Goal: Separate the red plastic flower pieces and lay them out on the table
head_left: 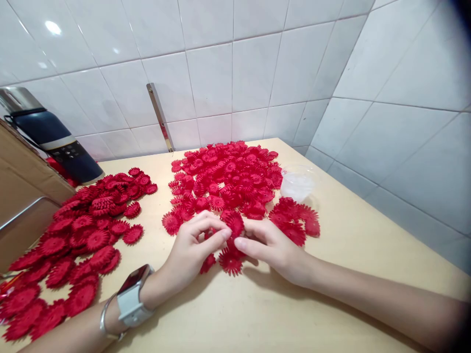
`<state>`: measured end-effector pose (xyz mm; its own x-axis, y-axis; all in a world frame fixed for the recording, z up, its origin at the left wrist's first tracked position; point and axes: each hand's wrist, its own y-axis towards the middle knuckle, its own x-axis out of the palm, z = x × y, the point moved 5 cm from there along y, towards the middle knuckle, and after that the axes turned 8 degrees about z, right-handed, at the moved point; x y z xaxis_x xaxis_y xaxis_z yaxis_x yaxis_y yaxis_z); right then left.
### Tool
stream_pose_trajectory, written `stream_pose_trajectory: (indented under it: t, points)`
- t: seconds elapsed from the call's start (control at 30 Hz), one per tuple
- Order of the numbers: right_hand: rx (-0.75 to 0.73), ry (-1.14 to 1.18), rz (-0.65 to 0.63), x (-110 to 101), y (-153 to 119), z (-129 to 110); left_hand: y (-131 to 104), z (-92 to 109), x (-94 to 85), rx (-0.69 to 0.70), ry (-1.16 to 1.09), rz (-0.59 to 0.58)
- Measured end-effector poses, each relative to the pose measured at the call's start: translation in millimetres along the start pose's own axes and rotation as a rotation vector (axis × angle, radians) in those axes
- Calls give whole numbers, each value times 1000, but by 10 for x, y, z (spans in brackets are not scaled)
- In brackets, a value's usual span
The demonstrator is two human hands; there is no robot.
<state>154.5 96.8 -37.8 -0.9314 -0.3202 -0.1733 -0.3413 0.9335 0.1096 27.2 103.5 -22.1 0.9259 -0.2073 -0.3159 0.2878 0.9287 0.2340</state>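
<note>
Nearest the camera, the left hand (200, 241), thumb and forefinger pinched together, and the right hand (274, 247), thumb and fingers closed on its edge, hold a red fringed flower (233, 223) between them above the table (279, 314). Behind it spreads a red flower pile (235, 171), beside a clear plastic cup (297, 184).

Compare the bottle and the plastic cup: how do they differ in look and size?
The bottle is opaque dark blue; the cup is see-through, with something whitish inside. The bottle has a silvery top; the cup has a clear rim. The bottle is taller than the cup. Both stand on the table.
</note>
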Motion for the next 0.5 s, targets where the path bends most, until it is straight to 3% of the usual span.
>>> stream_pose_trajectory:
  t: [0.5]
  points:
    - [-36,-178,89,-24,-7,-16,-23,-49,11,-46,1,-8]
